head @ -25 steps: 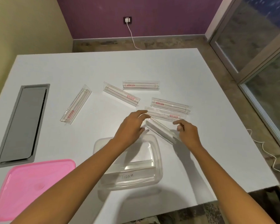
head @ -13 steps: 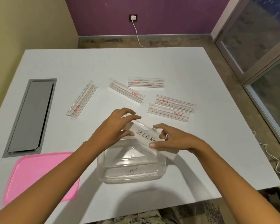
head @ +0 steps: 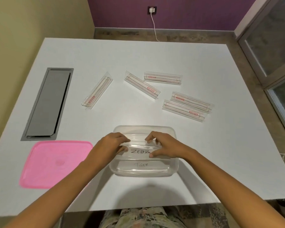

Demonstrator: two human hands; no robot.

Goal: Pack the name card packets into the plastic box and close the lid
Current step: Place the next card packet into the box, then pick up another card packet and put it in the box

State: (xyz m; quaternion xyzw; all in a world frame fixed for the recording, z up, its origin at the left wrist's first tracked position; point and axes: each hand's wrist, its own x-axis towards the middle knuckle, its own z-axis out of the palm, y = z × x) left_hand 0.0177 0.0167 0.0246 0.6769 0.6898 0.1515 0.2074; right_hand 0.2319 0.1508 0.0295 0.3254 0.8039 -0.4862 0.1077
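Both hands are down inside the clear plastic box [head: 144, 129] near the front edge of the white bench [head: 204, 63], and between them they hold a name card packet marked ZEBRA [head: 139, 151]. The left hand [head: 111, 145] pinches the packet's left end, thumb below and fingers curled over the top; the right hand [head: 164, 146] has the right end in the same sort of grip. The packet lies crosswise in the box, just behind another one marked TIGER [head: 141, 165] that sits along the near wall — whether the ZEBRA one rests on the bottom I cannot tell. Five more packets lie loose on the bench beyond the box: one alone to the left [head: 97, 91], a slanted one [head: 142, 87] with its far end close to a level one [head: 163, 78], and two lying side by side to the right [head: 190, 100] [head: 183, 111]. The pink lid [head: 54, 163] lies flat on the bench left of the box — partly under the left forearm. A grey panel [head: 47, 104] is set into the bench further left.
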